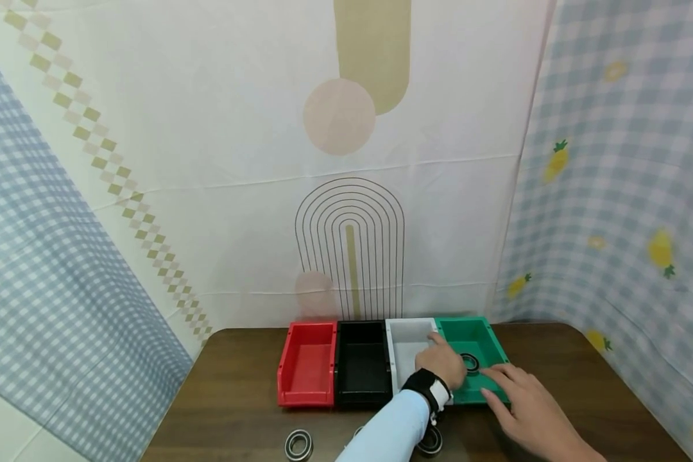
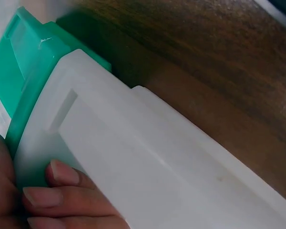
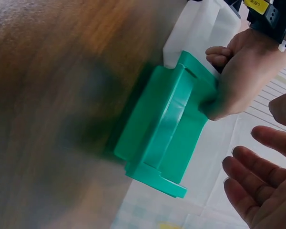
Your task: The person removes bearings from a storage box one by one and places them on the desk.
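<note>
My left hand reaches across the white bin to the green bin. Its fingers are curled beside the white wall in the left wrist view. At that hand's right edge is a ring-shaped ball bearing, dark with a metal rim, over the green bin; the hand seems to pinch it, though the contact is hidden. My right hand is at the green bin's front right corner, thumb and forefinger spread apart, forefinger tip close to the bearing. The right wrist view shows its fingers loosely extended.
A red bin and a black bin continue the row leftward. Nearer on the brown table lie a bearing and another bearing, partly behind the left forearm. A patterned cloth hangs behind.
</note>
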The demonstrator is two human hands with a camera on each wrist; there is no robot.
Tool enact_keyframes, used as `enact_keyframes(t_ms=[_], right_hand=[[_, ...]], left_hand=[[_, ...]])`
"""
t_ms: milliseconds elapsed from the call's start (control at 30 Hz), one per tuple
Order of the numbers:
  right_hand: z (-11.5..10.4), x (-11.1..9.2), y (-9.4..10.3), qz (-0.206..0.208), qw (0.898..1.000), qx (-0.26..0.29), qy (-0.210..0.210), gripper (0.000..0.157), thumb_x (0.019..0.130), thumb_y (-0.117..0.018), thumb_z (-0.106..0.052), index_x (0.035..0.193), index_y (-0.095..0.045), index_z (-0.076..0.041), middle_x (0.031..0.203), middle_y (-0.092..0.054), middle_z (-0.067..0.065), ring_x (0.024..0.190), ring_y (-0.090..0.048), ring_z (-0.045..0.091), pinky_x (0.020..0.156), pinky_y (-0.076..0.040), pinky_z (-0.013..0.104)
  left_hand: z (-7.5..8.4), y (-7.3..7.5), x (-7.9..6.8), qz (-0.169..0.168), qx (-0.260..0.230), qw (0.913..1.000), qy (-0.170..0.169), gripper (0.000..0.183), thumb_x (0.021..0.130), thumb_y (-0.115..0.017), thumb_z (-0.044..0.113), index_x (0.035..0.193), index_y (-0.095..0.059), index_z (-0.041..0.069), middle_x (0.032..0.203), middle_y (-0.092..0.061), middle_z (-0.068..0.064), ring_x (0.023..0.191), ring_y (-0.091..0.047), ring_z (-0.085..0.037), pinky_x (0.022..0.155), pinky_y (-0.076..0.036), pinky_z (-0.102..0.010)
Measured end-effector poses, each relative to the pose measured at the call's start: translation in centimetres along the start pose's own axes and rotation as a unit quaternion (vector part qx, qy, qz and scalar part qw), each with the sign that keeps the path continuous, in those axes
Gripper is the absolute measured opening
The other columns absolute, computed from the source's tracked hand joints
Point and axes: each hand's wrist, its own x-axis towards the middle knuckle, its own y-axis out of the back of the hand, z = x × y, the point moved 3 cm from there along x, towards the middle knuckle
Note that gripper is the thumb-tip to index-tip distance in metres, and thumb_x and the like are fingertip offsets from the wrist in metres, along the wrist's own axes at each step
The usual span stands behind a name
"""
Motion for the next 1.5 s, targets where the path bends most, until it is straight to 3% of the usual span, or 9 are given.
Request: enact_keyframes(t_ms=[367, 500, 700, 1100, 1333, 1500], right_hand=[[0.2, -0.2, -0.7, -0.058, 0.998, 0.015, -0.028, 0.033, 0.100, -0.077, -0.027, 0.131, -0.073, -0.017, 0.124, -0.070, -0.005, 0.111, -0.071, 0.020, 0.091, -0.061, 0.045], [0.1, 0.1, -0.8, -0.047, 0.999, 0.017, -0.017, 0.033, 0.099, -0.077, -0.023, 0.131, -0.073, -0.017, 0.124, -0.068, -0.008, 0.112, -0.069, 0.018, 0.092, -0.060, 0.042], [0.0, 0.6, -1.5, -0.045, 0.999, 0.021, -0.002, 0.032, 0.099, -0.077, -0.019, 0.130, -0.074, -0.014, 0.126, -0.069, -0.005, 0.118, -0.067, 0.022, 0.097, -0.059, 0.048], [0.4, 1.2, -2.2, -0.078, 0.996, 0.046, -0.027, 0.031, 0.101, -0.072, -0.015, 0.132, -0.073, -0.009, 0.132, -0.069, 0.007, 0.128, -0.064, 0.034, 0.105, -0.054, 0.058], [0.7, 1.4, -2.7, -0.092, 0.994, 0.040, -0.035, 0.033, 0.101, -0.072, -0.016, 0.133, -0.072, -0.008, 0.133, -0.069, 0.009, 0.129, -0.064, 0.035, 0.105, -0.054, 0.057], [0.8, 1.9, -3.2, -0.074, 0.997, 0.019, -0.028, 0.033, 0.097, -0.077, -0.010, 0.129, -0.072, -0.006, 0.132, -0.068, 0.014, 0.128, -0.064, 0.036, 0.104, -0.055, 0.056]], left_hand=[[-0.1, -0.4, 0.0, 0.014, -0.028, 0.9995, 0.007, 0.069, 0.110, -0.050, 0.051, 0.159, -0.042, 0.003, 0.045, -0.049, 0.002, 0.034, -0.040, -0.014, 0.036, -0.034, -0.032], [-0.1, -0.3, 0.0, 0.020, -0.040, 0.9990, 0.007, 0.068, 0.110, -0.051, 0.050, 0.158, -0.043, 0.003, 0.045, -0.049, 0.003, 0.034, -0.040, -0.014, 0.037, -0.034, -0.032], [-0.3, -0.5, 0.0, 0.018, -0.041, 0.9990, 0.004, 0.068, 0.110, -0.050, 0.050, 0.159, -0.042, 0.002, 0.043, -0.048, 0.003, 0.033, -0.038, -0.014, 0.035, -0.032, -0.032], [-0.2, -0.9, 0.2, 0.029, -0.044, 0.9986, 0.008, 0.066, 0.111, -0.048, 0.049, 0.158, -0.043, 0.003, 0.045, -0.048, 0.002, 0.034, -0.039, -0.014, 0.036, -0.032, -0.033], [-0.1, -0.9, 0.1, 0.025, -0.045, 0.9986, 0.007, 0.068, 0.110, -0.050, 0.051, 0.159, -0.041, 0.004, 0.045, -0.049, 0.002, 0.035, -0.040, -0.015, 0.037, -0.034, -0.033], [-0.2, -0.8, 0.1, 0.038, -0.048, 0.9981, 0.007, 0.067, 0.110, -0.052, 0.049, 0.157, -0.043, 0.003, 0.043, -0.046, 0.003, 0.033, -0.036, -0.014, 0.036, -0.031, -0.032]])
